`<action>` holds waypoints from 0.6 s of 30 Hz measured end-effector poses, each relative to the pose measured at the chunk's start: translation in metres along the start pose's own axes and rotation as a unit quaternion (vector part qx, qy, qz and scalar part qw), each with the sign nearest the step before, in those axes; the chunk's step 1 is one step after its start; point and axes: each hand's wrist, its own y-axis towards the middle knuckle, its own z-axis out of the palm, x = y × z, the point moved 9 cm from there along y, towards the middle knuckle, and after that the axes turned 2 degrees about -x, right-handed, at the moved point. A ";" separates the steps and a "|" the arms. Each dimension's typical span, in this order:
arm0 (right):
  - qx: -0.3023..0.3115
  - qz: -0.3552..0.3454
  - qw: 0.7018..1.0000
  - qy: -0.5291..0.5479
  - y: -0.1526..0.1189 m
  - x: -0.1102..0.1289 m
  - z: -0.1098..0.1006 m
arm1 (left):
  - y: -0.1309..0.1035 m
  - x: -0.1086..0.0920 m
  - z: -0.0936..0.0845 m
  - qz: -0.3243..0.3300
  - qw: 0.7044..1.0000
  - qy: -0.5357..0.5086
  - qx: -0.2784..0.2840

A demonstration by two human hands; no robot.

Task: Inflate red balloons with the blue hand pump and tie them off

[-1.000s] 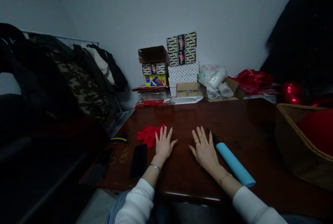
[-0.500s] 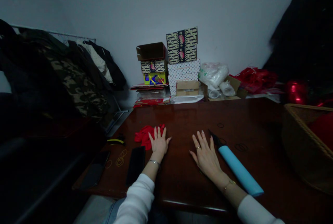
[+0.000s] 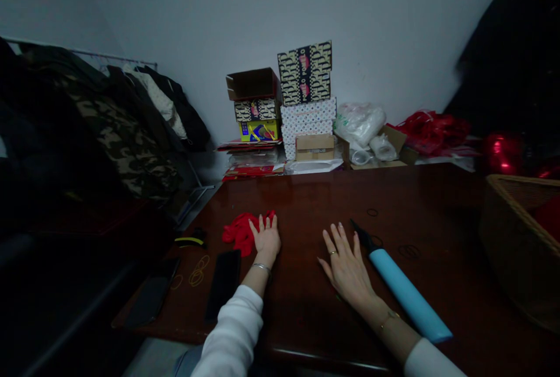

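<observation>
My left hand [image 3: 266, 239] is palm down with fingers spread, over the right edge of a crumpled red cloth-like item [image 3: 241, 232] on the dark brown table [image 3: 301, 202]. Nothing shows in its grip. My right hand [image 3: 345, 263] also lies palm down, fingers apart, just left of a light blue pump-like tube [image 3: 406, 292] with a black nozzle [image 3: 362, 234]. Below the red item is a black flat phone-like object [image 3: 223, 283]. Thin yellowish bands [image 3: 199, 272] lie left of it, and dark rings [image 3: 409, 251] lie right of the tube.
A second dark flat object [image 3: 153, 292] and a black-yellow item [image 3: 191, 242] are at the left. A wicker basket [image 3: 516, 237] stands right. Behind the table are stacked boxes [image 3: 308, 117], plastic bags [image 3: 361, 123] and red material [image 3: 433, 131]. Clothes [image 3: 118, 126] hang at the left.
The view has shifted slightly. My left hand's thumb, stretched out to the side before, no longer shows clearly. My right hand stays nearly in the same place beside the blue tube.
</observation>
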 end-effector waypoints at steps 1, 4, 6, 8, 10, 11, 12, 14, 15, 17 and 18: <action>0.001 0.001 1.000 0.000 -0.001 -0.001 0.001 | -0.001 -0.001 0.002 0.004 1.000 0.002 0.006; 0.002 0.002 1.000 -0.003 -0.003 -0.003 0.002 | -0.003 -0.006 0.001 0.021 1.000 0.002 0.005; 0.000 0.003 1.000 -0.005 -0.004 -0.004 0.002 | -0.006 -0.011 -0.004 0.038 0.999 -0.002 -0.011; 0.000 0.002 1.000 -0.008 -0.004 -0.005 0.000 | -0.010 -0.019 -0.011 0.064 0.997 -0.010 -0.029; 0.000 0.003 1.000 -0.009 -0.005 -0.006 -0.002 | -0.018 -0.030 -0.019 0.096 0.994 -0.025 -0.044; 0.001 0.003 1.000 -0.010 -0.005 -0.006 -0.003 | -0.023 -0.037 -0.023 0.116 0.991 -0.035 -0.048; 0.001 0.004 1.000 -0.012 -0.006 -0.007 -0.004 | -0.029 -0.043 -0.026 0.136 0.988 -0.046 -0.051; 0.001 0.003 1.000 -0.019 -0.007 -0.009 -0.006 | -0.044 -0.057 -0.032 0.181 0.980 -0.070 -0.048; 0.001 0.003 1.000 -0.023 -0.008 -0.010 -0.006 | -0.053 -0.064 -0.035 0.207 0.974 -0.083 -0.047; 0.003 0.001 1.000 -0.029 -0.011 -0.013 -0.007 | -0.071 -0.075 -0.042 0.252 0.960 -0.112 -0.037; 0.005 0.001 1.000 -0.031 -0.012 -0.015 -0.007 | -0.079 -0.079 -0.045 0.272 0.953 -0.129 -0.030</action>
